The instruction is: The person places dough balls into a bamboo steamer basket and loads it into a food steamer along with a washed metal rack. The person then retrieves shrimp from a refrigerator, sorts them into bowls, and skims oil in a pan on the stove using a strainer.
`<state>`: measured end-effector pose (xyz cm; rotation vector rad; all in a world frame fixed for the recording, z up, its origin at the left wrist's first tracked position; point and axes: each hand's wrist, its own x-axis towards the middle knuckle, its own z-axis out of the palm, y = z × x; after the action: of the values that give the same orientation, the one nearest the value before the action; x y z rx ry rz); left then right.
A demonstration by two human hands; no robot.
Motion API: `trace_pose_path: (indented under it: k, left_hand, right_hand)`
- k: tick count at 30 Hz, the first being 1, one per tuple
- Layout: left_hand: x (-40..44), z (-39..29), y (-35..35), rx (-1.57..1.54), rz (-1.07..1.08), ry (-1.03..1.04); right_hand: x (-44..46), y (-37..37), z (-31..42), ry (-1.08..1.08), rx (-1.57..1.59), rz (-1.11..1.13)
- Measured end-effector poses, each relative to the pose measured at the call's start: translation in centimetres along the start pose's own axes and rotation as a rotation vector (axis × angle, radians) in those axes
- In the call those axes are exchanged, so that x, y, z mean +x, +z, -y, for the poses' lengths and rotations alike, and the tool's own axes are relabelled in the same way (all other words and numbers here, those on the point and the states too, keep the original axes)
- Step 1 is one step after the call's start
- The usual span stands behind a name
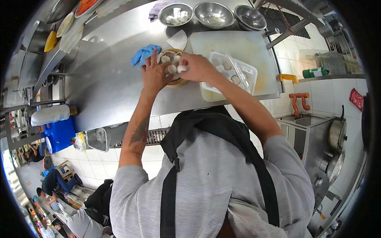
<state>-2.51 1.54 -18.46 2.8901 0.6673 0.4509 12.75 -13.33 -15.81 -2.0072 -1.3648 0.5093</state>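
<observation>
On the steel counter (107,89), a round bamboo steamer (178,83) holds pale dumplings (165,59). Over it, the right hand (196,68) pinches one between closed fingers; the left hand (154,76) spreads at its left rim. Left of the steamer: blue cloth (145,55). Right: plastic tray (252,78) on a cutting board (210,40).

A round, tan-rimmed basket (179,83) is set flat on the steel table (107,83), left of the pale cutting board (206,41). Small, whitish rounded pieces (165,59) are contained in it; one pinched piece (182,68) is seen at its right side. Similar pieces are held in a white compartmented tray (253,77), laid aslant on the board.
</observation>
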Motion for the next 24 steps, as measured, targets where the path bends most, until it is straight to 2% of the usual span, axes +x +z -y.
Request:
trace_pose_path:
  k: [3, 5, 7, 8, 10, 14, 16, 19, 24]
  left_hand:
    - [-0.1, 1.4, 0.9, 0.05, 0.021, 0.009]
    - [-0.4, 1.7, 0.9, 0.051, 0.015, -0.018]
    - [-1.1, 1.6, 0.6, -0.059, -0.025, -0.067]
    - [-1.4, 1.2, 0.1, -0.064, -0.027, -0.069]
    - [-2.0, 0.5, -0.9, -0.178, -0.036, -0.022]
    - [-2.6, 0.7, 0.3, -0.165, 0.019, 0.005]
    - [-2.3, 1.0, 1.3, -0.149, 0.022, 0.003]
    - [-2.3, 1.6, 2.0, -0.127, 0.04, 0.016]
    - [-2.3, 1.4, 2.2, -0.167, 0.022, 0.005]
  right_hand:
    - [1.8, 3.2, 0.9, -0.058, -0.172, -0.026]
    - [2.4, 4.4, 0.4, -0.017, -0.245, 0.031]
    - [2.7, 5.2, -0.9, -0.068, -0.337, 0.165]
    - [2.3, 4.5, -1.0, -0.067, -0.342, 0.168]
    - [1.1, 2.3, -0.6, -0.094, -0.279, -0.048]
    - [1.3, 1.3, 0.1, -0.001, -0.243, 0.005]
    - [1.8, 2.6, 1.3, 0.019, -0.329, 0.137]
    - [2.5, 5.4, 1.1, 0.043, -0.381, 0.118]
    - [2.8, 1.5, 1.8, 0.094, -0.217, -0.037]
